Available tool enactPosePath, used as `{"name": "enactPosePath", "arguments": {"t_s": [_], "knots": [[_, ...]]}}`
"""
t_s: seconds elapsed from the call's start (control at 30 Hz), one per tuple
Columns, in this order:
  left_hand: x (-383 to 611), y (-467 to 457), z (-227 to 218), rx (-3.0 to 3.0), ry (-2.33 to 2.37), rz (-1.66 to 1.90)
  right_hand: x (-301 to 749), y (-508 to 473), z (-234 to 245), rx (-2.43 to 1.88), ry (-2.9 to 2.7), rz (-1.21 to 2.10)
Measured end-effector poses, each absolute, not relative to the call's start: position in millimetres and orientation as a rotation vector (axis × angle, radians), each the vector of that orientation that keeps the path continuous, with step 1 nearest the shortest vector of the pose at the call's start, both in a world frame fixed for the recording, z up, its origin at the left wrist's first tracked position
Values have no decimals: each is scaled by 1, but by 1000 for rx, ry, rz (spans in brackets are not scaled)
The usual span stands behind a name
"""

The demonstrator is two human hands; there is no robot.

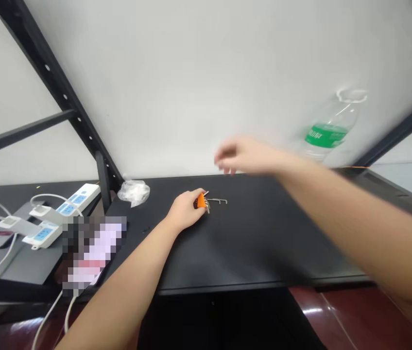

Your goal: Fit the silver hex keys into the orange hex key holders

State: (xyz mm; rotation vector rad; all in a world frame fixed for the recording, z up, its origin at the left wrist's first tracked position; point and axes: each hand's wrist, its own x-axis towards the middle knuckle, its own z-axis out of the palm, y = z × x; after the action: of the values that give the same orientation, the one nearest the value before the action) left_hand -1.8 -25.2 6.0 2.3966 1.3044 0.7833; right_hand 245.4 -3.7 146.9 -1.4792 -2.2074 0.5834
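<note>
My left hand (186, 209) rests on the black tabletop (249, 243), its fingers closed around an orange holder (201, 200) of hex keys. Several bent metal hex keys (217, 200) stick out of the holder to the right. The palm and fingers partly hide the holder. My right hand (240, 154) is raised above the back of the table, to the right of the holder and apart from it. Its fingers are loosely bent and blurred by motion, with some space between them, and I see nothing in them.
A crumpled clear plastic bag (133, 192) lies by the black metal post at the back left. White power strips (77, 200) with chargers and cables are further left, near a pixelated phone (98, 250). A clear bottle (326, 133) with a green label stands behind my right forearm.
</note>
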Motion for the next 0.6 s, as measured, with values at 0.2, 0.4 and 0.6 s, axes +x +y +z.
{"name": "enactPosePath", "arguments": {"t_s": [0.2, 0.4, 0.6], "knots": [[-1, -20, 2, 2367, 1377, 769, 236, -18, 32, -1379, -2196, 599], [0, -21, 4, 2331, 1386, 758, 236, -6, -5, -1398, -1967, 756], [2, -20, 4, 2330, 1371, 721, 240, 3, -18, -1397, -1884, 925]]}}
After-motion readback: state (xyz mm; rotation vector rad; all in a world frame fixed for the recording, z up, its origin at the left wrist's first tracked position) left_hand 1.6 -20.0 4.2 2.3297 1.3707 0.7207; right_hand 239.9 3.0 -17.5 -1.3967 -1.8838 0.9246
